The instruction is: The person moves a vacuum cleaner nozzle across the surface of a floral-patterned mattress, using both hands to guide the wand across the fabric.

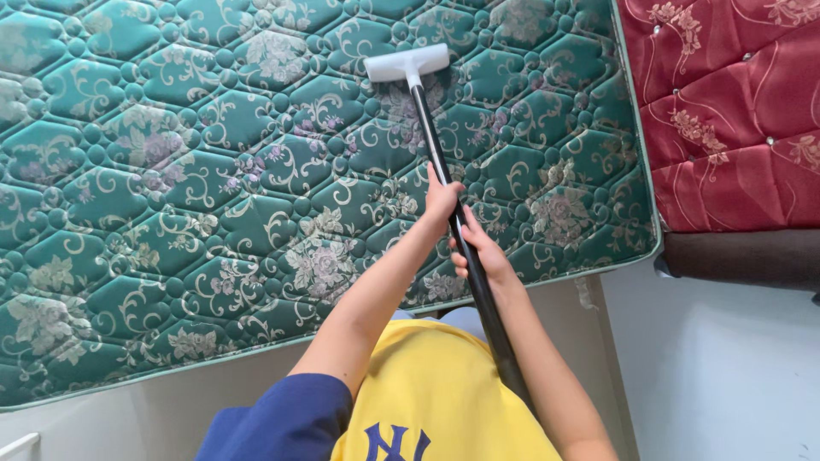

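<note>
Head view. One black pole (444, 171) with one white flat head (407, 62) runs from the near right to the far middle of one green quilted mattress (171, 171). Left hand (442, 203) clasps the pole farther along; right hand (480, 253) clasps it just nearer. Both forearms reach forward. One red mattress (726, 102) lies at the right.

**Vacuum wand and nozzle: position**

The vacuum wand (461, 243) is a long, straight black tube, running diagonally away from the person. Its flat white T-shaped floor nozzle (407, 63) lies face down on the green quilted floral mattress (196, 188), near the mattress's far middle, set crosswise to the tube.
</note>
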